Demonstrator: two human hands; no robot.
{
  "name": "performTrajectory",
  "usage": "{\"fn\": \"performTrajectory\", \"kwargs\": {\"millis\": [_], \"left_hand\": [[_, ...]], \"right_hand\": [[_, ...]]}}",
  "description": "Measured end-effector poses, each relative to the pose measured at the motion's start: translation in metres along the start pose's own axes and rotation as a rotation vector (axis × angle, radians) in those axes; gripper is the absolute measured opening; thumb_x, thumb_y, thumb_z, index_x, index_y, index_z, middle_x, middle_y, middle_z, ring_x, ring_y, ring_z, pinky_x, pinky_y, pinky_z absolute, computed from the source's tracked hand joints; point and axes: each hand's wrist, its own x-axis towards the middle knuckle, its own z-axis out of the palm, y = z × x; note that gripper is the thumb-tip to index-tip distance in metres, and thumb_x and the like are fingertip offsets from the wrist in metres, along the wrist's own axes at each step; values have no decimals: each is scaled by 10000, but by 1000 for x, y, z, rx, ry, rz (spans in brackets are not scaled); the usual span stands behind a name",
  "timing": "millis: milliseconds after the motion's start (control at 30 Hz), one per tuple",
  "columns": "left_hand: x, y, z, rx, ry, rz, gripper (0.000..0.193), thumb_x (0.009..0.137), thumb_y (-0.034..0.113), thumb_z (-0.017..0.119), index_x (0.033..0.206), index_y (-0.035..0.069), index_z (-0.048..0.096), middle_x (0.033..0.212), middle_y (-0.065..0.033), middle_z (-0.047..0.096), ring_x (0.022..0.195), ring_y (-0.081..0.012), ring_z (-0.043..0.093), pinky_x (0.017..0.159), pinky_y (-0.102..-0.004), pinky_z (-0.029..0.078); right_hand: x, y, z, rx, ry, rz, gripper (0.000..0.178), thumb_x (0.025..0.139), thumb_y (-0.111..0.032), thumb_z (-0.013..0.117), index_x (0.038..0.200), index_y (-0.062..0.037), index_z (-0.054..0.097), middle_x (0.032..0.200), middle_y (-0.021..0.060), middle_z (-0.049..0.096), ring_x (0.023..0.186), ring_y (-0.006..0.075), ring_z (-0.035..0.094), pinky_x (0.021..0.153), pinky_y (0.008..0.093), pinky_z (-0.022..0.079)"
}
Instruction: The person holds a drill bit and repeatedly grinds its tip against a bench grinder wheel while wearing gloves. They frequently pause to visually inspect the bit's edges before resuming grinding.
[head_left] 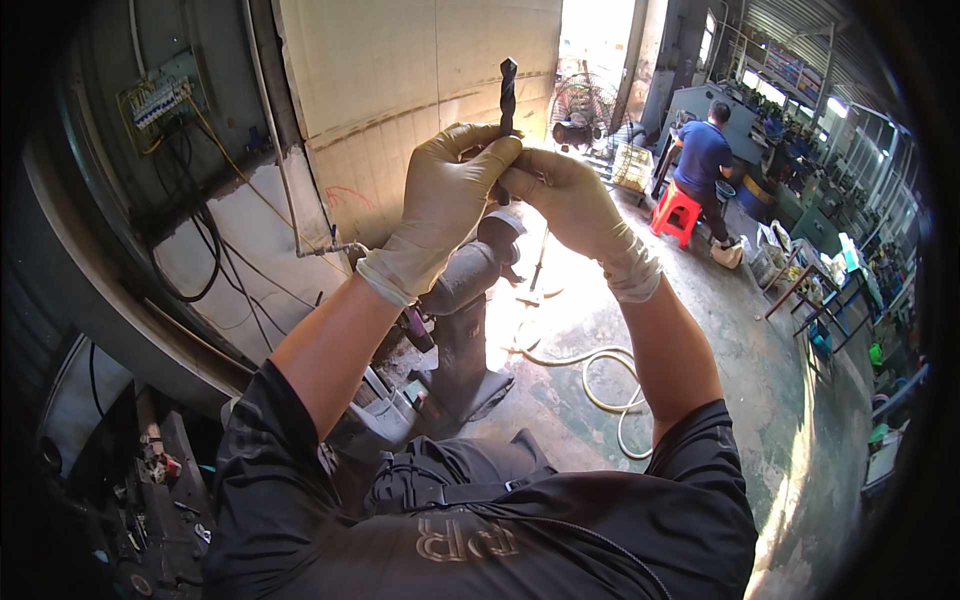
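Near the centre of the frame I see a dark grey metal pedestal machine with a rounded housing (463, 283). Above it, my cream-gloved left hand (443, 190) and cream-gloved right hand (572, 200) have their fingers pinched closed around a black, spiral-fluted metal drill bit (508, 98), upright at upper centre.

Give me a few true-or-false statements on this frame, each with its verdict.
1. The left hand and right hand both hold the drill bit. True.
2. The drill bit's pointed tip faces down. False: it faces up.
3. Both hands are bare. False: they wear pale gloves.
4. A person sits on a red stool. True.
5. The hose hangs on a wall. False: the hose lies on the floor.
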Motion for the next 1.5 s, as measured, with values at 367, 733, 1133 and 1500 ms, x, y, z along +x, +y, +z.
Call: {"fn": "performTrajectory", "kwargs": {"millis": [367, 733, 1133, 1500], "left_hand": [[2, 8, 5, 87, -11, 23, 211, 880, 129, 710, 1017, -31, 691, 817, -49, 671, 662, -84, 607, 542, -214, 506], [6, 9, 0, 118, -21, 33, 228, 883, 136, 706, 1024, -42, 687, 820, -56, 674, 676, -93, 618, 576, -220, 521], [11, 7, -6, 120, -16, 34, 241, 882, 146, 708, 1028, -44, 688, 833, -66, 679, 687, -100, 625, 567, -222, 518], [9, 10, -8, 182, 20, 91, 228, 876, 160, 713, 1006, -28, 708, 860, -68, 701, 768, -102, 643, 678, -222, 515]], "right_hand": [[1, -2, -6, -16, 11, -15, 275, 939, -190, 586, 1088, 23, 675, 957, 90, 713, 901, 144, 657, 836, 277, 508], [7, 0, -3, 15, 26, -12, 272, 943, -204, 600, 1069, 22, 682, 935, 75, 711, 887, 125, 647, 828, 270, 505], [15, 6, -1, 42, 5, -10, 292, 947, -202, 607, 1119, 26, 669, 968, 79, 713, 899, 125, 648, 839, 268, 508], [20, 7, 7, 130, 86, -7, 233, 872, -122, 691, 1038, 40, 666, 913, 71, 707, 829, 111, 644, 762, 252, 515]]}}
